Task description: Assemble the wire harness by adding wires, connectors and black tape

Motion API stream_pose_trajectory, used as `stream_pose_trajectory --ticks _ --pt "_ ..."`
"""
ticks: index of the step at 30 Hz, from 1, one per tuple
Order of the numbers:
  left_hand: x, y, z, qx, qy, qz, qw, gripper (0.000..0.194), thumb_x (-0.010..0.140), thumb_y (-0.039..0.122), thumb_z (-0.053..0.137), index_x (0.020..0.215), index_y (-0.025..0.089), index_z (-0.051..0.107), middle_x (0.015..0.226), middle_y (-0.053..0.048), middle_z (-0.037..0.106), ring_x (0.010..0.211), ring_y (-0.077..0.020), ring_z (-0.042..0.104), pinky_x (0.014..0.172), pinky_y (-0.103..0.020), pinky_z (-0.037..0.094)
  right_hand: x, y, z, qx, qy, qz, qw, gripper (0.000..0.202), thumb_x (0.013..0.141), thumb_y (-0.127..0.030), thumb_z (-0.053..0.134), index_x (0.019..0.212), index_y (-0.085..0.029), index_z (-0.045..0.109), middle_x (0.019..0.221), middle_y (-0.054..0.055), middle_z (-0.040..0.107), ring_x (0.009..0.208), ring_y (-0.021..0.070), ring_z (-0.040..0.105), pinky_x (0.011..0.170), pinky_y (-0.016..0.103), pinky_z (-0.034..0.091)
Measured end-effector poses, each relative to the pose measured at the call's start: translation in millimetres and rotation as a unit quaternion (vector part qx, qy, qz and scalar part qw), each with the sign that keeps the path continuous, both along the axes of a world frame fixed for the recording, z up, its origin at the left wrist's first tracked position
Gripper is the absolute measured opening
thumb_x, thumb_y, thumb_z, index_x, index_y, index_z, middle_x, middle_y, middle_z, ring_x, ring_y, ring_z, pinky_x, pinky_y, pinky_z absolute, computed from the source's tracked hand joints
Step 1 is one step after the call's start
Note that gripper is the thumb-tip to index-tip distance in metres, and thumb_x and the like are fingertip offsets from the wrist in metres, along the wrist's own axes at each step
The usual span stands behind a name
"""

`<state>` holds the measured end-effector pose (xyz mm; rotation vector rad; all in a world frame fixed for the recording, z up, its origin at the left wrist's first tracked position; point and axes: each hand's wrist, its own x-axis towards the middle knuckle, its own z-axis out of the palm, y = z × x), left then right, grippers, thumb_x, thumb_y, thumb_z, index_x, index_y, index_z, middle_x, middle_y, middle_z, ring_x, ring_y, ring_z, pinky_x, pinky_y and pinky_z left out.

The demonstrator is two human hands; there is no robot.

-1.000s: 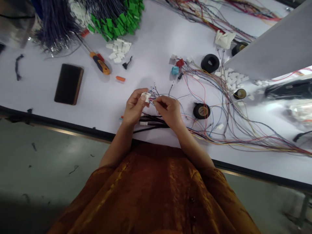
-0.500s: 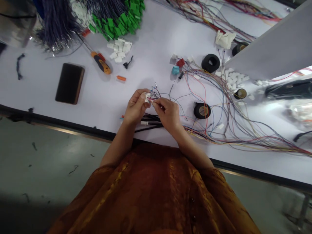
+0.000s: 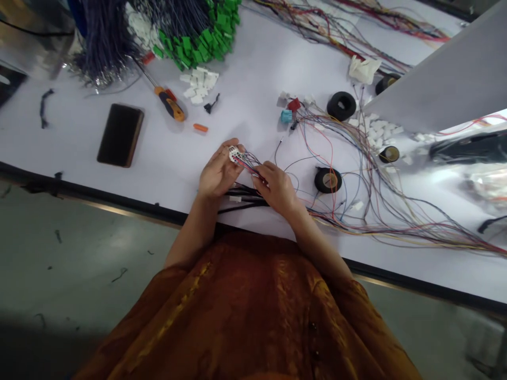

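A white connector (image 3: 235, 155) with several holes lies in the fingers of my left hand (image 3: 217, 174), its face turned up. Thin dark and red wires (image 3: 250, 164) run from it to my right hand (image 3: 277, 189), whose fingers are closed around them. Beneath both hands, black sleeved cables (image 3: 249, 202) rest on the white table near its front edge. The wire ends inside my right hand are hidden.
A dark phone-like slab (image 3: 121, 135), an orange-handled screwdriver (image 3: 170, 103) and green connectors (image 3: 198, 47) are on the left. Rolls of black tape (image 3: 328, 180), loose wires (image 3: 368, 184) and a grey panel (image 3: 439, 74) are on the right.
The connector's face has turned upward in my left hand. My right hand has drawn slightly right along the wires, and the loose wire ends above the connector now lie toward it.
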<state>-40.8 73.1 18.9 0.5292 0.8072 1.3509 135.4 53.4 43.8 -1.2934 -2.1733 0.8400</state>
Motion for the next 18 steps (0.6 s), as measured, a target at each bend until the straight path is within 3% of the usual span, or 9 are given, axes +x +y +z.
stream_pose_trajectory --ticks 3,6,9,14,16,18 --pt "-1.0 -0.8 2.5 0.006 0.006 0.002 1.0 0.017 0.096 0.035 0.058 0.103 0.024 0.069 0.101 -0.006 0.066 0.087 -0.0144 0.066 0.081 -0.03 0.056 12.7 -2.3 -5.7 0.039 0.023 0.02 0.999 0.027 0.096 -0.044 0.056 0.104 -0.02 0.064 0.108 0.011 0.065 0.098 0.0227 0.06 0.088 0.036 0.049" --pt "-2.9 -1.8 4.4 0.004 0.009 0.001 1.0 0.017 0.097 0.033 0.055 0.104 0.024 0.067 0.103 -0.007 0.064 0.085 -0.0143 0.065 0.077 -0.03 0.056 37.7 5.8 -12.4 0.081 0.05 -0.026 0.995 0.036 0.097 -0.048 0.054 0.116 -0.019 0.062 0.122 0.016 0.063 0.117 0.0265 0.057 0.102 0.043 0.045" --pt "-4.6 -2.2 4.8 0.008 0.033 0.002 0.999 0.02 0.096 0.038 0.056 0.106 0.025 0.067 0.102 -0.008 0.064 0.086 -0.0162 0.065 0.073 -0.031 0.056 65.6 16.0 -11.3 0.102 0.058 -0.104 0.988 0.031 0.1 -0.044 0.049 0.113 -0.019 0.063 0.114 0.015 0.066 0.11 0.0254 0.06 0.099 0.044 0.046" --pt "-3.8 -3.6 9.6 0.032 0.05 0.0 0.998 0.023 0.093 0.045 0.061 0.101 0.025 0.068 0.095 -0.008 0.064 0.076 -0.0151 0.06 0.063 -0.027 0.053 91.9 6.5 5.6 0.09 0.055 -0.215 0.971 0.032 0.1 -0.039 0.048 0.081 -0.019 0.064 0.083 0.006 0.066 0.083 0.0192 0.061 0.081 0.036 0.046" --pt "-2.7 -5.5 13.5 0.06 0.059 0.0 0.996 0.027 0.091 0.049 0.064 0.101 0.024 0.069 0.092 -0.006 0.061 0.07 -0.0122 0.056 0.058 -0.024 0.049 93.1 -6.7 5.0 0.042 0.055 -0.194 0.979 0.03 0.097 -0.041 0.055 0.079 -0.019 0.064 0.079 0.004 0.065 0.078 0.0176 0.061 0.077 0.034 0.046" --pt "-2.1 -8.1 17.1 0.091 0.118 0.018 0.989 0.03 0.09 0.051 0.066 0.102 0.024 0.07 0.089 -0.005 0.06 0.064 -0.0096 0.051 0.051 -0.022 0.043 89.5 -20.9 -3.6 -0.013 0.049 -0.143 0.988 0.025 0.089 -0.043 0.067 0.092 -0.017 0.067 0.087 0.005 0.068 0.082 0.0184 0.062 0.079 0.033 0.046"
